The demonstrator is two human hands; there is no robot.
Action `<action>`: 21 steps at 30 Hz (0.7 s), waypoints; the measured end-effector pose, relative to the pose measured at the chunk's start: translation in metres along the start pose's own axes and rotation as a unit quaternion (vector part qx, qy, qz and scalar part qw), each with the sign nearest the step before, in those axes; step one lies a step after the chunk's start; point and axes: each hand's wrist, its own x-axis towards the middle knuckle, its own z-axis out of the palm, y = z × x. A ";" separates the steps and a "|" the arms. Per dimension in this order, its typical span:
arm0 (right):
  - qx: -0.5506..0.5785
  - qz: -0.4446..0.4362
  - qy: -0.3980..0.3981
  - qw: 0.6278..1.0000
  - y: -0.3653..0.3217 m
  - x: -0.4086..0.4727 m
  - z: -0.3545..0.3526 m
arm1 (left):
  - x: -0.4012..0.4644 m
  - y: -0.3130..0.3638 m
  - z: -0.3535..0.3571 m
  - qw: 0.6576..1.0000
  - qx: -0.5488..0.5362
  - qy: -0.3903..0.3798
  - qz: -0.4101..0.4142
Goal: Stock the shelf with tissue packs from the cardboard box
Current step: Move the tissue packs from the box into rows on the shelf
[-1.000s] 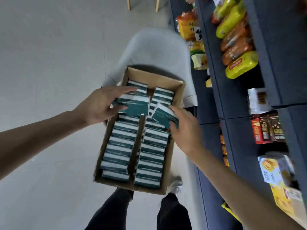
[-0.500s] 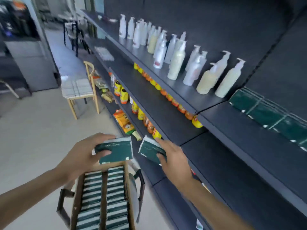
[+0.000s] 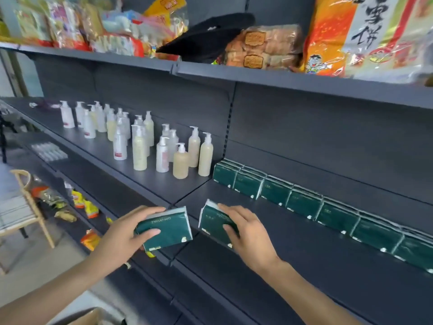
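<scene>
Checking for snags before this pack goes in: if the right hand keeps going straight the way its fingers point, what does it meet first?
Probably nothing soon: the right hand, gripping a green tissue pack, points over bare shelf. Beyond that likely the pump bottles, though depth is unclear.

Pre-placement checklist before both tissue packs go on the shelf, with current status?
1. Left hand grips its tissue pack, thumb on the face, fingers along the top edge: ok.
2. Right hand grips the second tissue pack: ok.
3. Bare shelf in front of the row of tissue packs, room to set down: ok.
4. Pump bottles stand left of the row, away from both hands: ok.
5. Held packs match the row's upright orientation: not ok, both are tilted.
6. Packs left in the cardboard box: cannot tell, only a corner shows.
</scene>
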 end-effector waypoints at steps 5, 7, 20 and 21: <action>-0.026 0.006 0.006 1.000 0.067 -0.019 -0.052 | 0.051 0.046 0.057 0.999 0.006 -0.010 0.038; -0.029 0.008 0.009 1.000 0.089 -0.027 -0.071 | 0.069 0.061 0.078 0.999 0.006 -0.013 0.052; -0.061 0.062 0.023 0.996 0.182 -0.069 -0.135 | 0.149 0.108 0.173 0.990 0.039 -0.052 0.122; -0.064 0.067 0.024 0.995 0.185 -0.070 -0.136 | 0.155 0.110 0.179 0.990 0.044 -0.059 0.124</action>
